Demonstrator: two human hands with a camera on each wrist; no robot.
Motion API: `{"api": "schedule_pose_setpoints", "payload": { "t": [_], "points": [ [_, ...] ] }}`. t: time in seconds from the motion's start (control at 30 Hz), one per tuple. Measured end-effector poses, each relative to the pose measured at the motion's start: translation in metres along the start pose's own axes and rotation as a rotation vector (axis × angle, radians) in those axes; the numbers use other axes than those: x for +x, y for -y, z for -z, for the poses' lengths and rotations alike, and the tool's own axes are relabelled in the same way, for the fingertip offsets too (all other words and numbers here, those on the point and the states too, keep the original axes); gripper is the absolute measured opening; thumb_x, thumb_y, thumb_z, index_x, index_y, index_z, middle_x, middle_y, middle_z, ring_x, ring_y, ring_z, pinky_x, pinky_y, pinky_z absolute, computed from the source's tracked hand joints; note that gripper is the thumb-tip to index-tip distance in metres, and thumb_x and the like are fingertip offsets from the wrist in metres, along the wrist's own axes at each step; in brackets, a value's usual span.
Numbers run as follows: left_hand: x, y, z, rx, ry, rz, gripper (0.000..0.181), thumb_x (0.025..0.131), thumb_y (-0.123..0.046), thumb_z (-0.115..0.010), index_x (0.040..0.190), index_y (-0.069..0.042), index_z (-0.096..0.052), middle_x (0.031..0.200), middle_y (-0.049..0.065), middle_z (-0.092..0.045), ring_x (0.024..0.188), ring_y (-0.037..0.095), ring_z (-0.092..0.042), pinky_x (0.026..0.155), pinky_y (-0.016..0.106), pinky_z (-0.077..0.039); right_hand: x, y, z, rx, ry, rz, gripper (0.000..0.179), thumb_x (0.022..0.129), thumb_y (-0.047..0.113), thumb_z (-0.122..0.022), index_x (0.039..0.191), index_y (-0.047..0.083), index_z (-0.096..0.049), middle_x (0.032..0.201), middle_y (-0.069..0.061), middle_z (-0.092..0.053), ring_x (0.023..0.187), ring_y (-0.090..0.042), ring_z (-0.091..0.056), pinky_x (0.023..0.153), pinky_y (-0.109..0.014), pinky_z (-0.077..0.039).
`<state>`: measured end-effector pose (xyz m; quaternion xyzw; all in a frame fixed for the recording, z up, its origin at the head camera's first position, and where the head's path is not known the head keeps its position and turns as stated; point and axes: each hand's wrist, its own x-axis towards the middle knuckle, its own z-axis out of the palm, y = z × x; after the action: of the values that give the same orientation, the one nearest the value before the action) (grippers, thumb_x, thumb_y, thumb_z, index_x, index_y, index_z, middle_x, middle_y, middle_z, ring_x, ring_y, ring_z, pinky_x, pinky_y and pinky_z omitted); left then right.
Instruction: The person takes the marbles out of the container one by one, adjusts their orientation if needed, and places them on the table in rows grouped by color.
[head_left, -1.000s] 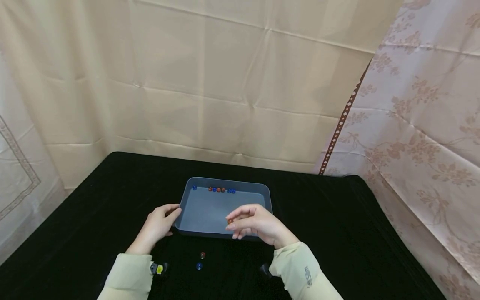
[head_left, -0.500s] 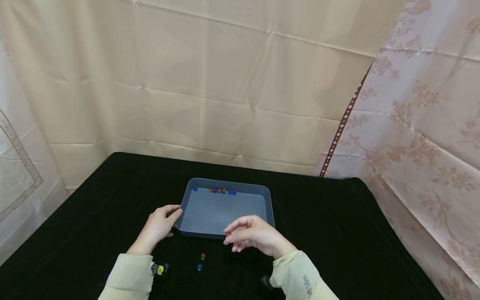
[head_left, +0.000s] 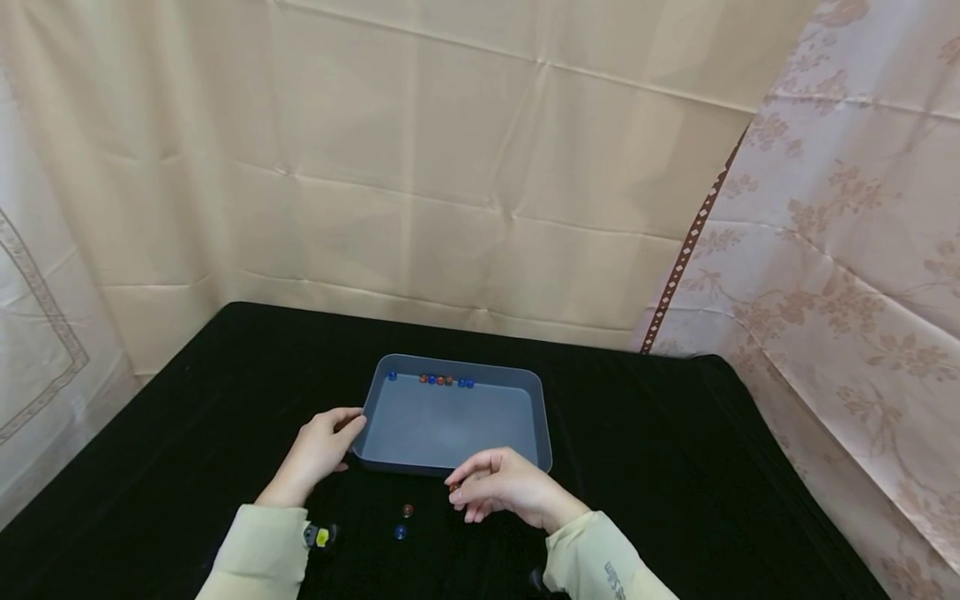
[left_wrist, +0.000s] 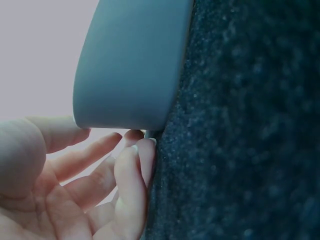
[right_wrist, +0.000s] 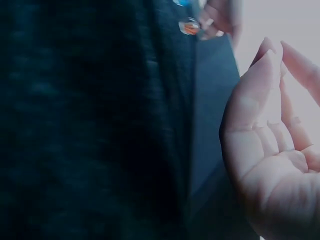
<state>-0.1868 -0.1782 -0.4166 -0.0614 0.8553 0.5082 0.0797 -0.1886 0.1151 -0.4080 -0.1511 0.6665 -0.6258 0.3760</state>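
In the head view my right hand (head_left: 506, 492) pinches a reddish-brown marble (head_left: 454, 487) between thumb and index finger, just in front of the tray's near edge. The right wrist view shows its fingertips drawn together, the marble hidden there. My left hand (head_left: 321, 442) touches the left end of the blue-grey tray (head_left: 442, 425). From the left wrist, the thumb and loosely bent fingers (left_wrist: 131, 175) are seen against the outside of that end wall. On the black cloth before the tray lie a red marble (head_left: 408, 510) and a blue marble (head_left: 401, 532).
Along the tray's far wall sit several red and blue marbles (head_left: 440, 380), with one blue marble (head_left: 392, 376) apart at the left. Black cloth (head_left: 637, 450) covers the table. A cream curtain (head_left: 375, 167) hangs behind it, and a floral curtain (head_left: 847, 250) at the right.
The right hand has come from over the tray toward the person, past its near rim, still pinching the marble. The left hand stays at the tray's left end.
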Motion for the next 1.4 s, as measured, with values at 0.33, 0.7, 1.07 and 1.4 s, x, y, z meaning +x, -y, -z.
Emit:
{"api": "schedule_pose_setpoints", "payload": {
  "t": [0.33, 0.7, 1.07, 1.4],
  "points": [
    [-0.001, 0.0, 0.0, 0.003, 0.001, 0.008, 0.047, 0.106, -0.026, -0.045, 0.141, 0.004, -0.047, 0.127, 0.025, -0.061, 0.098, 0.023, -0.066, 0.075, 0.038, -0.061, 0.003, -0.01, -0.008, -0.038, 0.011, -0.064, 0.031, 0.088, 0.009, -0.069, 0.114, -0.009, -0.065, 0.079, 0.005, -0.074, 0.058, -0.004, -0.062, 0.055, -0.017, -0.053],
    [0.0, 0.001, 0.0, 0.006, 0.001, 0.008, 0.046, 0.106, -0.026, -0.045, 0.141, 0.004, -0.047, 0.126, 0.025, -0.061, 0.098, 0.024, -0.066, 0.074, 0.037, -0.061, 0.004, -0.013, -0.017, -0.045, -0.047, -0.044, 0.029, 0.087, 0.007, -0.07, 0.113, -0.007, -0.067, 0.079, 0.002, -0.074, 0.056, -0.005, -0.062, 0.052, -0.017, -0.052],
    [0.002, 0.001, 0.001, 0.012, 0.0, 0.002, 0.046, 0.105, -0.027, -0.045, 0.14, 0.003, -0.049, 0.123, 0.023, -0.062, 0.097, 0.024, -0.064, 0.072, 0.036, -0.061, 0.008, -0.016, -0.025, -0.105, -0.052, -0.056, 0.02, 0.088, 0.002, -0.069, 0.107, -0.003, -0.069, 0.077, -0.002, -0.073, 0.053, -0.007, -0.062, 0.049, -0.018, -0.053],
    [0.001, 0.001, 0.002, 0.015, 0.001, -0.002, 0.047, 0.105, -0.028, -0.046, 0.14, 0.003, -0.049, 0.122, 0.023, -0.062, 0.097, 0.024, -0.064, 0.072, 0.036, -0.061, 0.012, -0.015, -0.031, -0.146, -0.072, -0.069, 0.016, 0.088, 0.0, -0.069, 0.103, -0.002, -0.068, 0.074, -0.003, -0.072, 0.051, -0.007, -0.06, 0.047, -0.017, -0.052]
  ]
}}
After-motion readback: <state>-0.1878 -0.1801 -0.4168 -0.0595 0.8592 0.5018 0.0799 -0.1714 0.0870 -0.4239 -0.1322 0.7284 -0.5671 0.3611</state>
